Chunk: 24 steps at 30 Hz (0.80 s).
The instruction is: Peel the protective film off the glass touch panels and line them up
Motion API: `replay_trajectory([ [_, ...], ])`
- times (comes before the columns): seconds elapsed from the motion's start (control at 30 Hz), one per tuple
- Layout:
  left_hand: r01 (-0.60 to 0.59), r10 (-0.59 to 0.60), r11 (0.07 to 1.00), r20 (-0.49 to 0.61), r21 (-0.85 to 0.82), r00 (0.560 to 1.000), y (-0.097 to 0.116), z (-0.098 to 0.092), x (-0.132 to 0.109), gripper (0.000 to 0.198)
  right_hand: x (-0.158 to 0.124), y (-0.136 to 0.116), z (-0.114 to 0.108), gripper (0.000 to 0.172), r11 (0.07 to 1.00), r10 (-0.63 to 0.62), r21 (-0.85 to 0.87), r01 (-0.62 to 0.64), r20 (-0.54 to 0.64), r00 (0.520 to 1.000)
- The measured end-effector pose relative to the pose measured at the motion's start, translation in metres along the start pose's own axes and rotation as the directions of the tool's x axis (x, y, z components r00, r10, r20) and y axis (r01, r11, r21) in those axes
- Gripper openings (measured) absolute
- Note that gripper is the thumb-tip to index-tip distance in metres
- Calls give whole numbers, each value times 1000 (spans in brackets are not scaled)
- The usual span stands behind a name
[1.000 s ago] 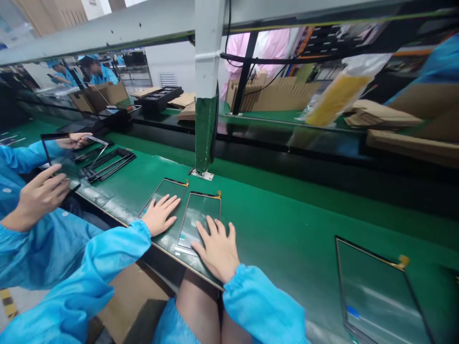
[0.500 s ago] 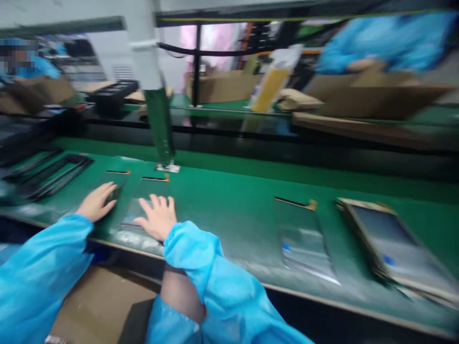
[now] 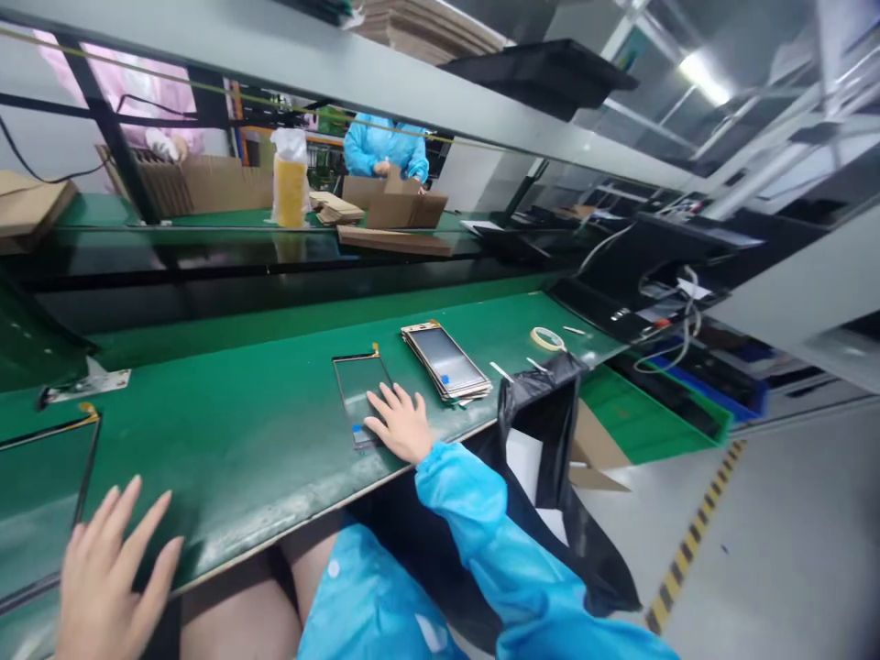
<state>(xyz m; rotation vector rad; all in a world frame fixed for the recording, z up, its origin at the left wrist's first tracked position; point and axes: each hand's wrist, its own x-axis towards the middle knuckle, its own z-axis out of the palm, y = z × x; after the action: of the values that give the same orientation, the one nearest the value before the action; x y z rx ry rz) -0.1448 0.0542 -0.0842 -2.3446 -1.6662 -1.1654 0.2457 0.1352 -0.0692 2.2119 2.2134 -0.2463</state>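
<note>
My right hand (image 3: 402, 423) lies with spread fingers over the lower right part of a thin clear touch panel (image 3: 357, 380). This panel has a dark border, an orange ribbon tab at its top corner and a blue sticker at the bottom. Low at the left, my left hand (image 3: 114, 577) is open, fingers apart, beside the right edge of another touch panel (image 3: 41, 500); whether it touches that panel I cannot tell. Just right of my right hand is a stack of screen panels (image 3: 446, 362), the top one with a blue sticker.
A roll of tape (image 3: 547, 339) sits on the green bench (image 3: 240, 431). A black bag (image 3: 543, 394) hangs at its front edge, near a green bin (image 3: 643, 408). Across the bench, people in blue (image 3: 389, 147) and pink (image 3: 155, 92) handle cardboard.
The view has swung to the right. My right hand has left a panel on the left and moved right to the one near the stack. My left hand stays open.
</note>
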Motion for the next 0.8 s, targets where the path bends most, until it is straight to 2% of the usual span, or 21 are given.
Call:
replay_trajectory([
  [0.1,-127,129,990,16,-68,992,35,25,-24,75,-3,-35,4,53,994,-103,22,103,-7,995],
  [0.17,-228,243,962,94,-148,965,57,40,-55,70,-4,-65,8,54,979,-198,43,198,-11,980],
  [0.2,-231,258,955,141,-186,956,67,47,-72,65,-3,-80,10,54,968,-246,54,246,-17,969],
  [0.3,-136,183,968,219,-211,959,92,63,-121,45,1,-124,15,54,927,-365,78,367,-40,930],
  [0.43,79,-52,992,240,-102,969,109,66,-161,33,7,-170,17,52,897,-435,72,436,-35,900],
  [0.5,175,-151,982,248,-78,957,116,63,-171,32,8,-184,16,51,888,-456,61,456,-24,890],
  [0.6,242,-210,966,271,-90,940,122,65,-174,30,8,-197,14,50,879,-473,48,474,-19,881],
  [0.73,166,-129,976,240,-141,962,125,73,-167,29,9,-215,12,47,874,-484,32,485,-43,874],
  [0.8,138,-88,974,261,-180,961,127,76,-163,29,11,-224,12,46,865,-501,18,502,-57,864],
])
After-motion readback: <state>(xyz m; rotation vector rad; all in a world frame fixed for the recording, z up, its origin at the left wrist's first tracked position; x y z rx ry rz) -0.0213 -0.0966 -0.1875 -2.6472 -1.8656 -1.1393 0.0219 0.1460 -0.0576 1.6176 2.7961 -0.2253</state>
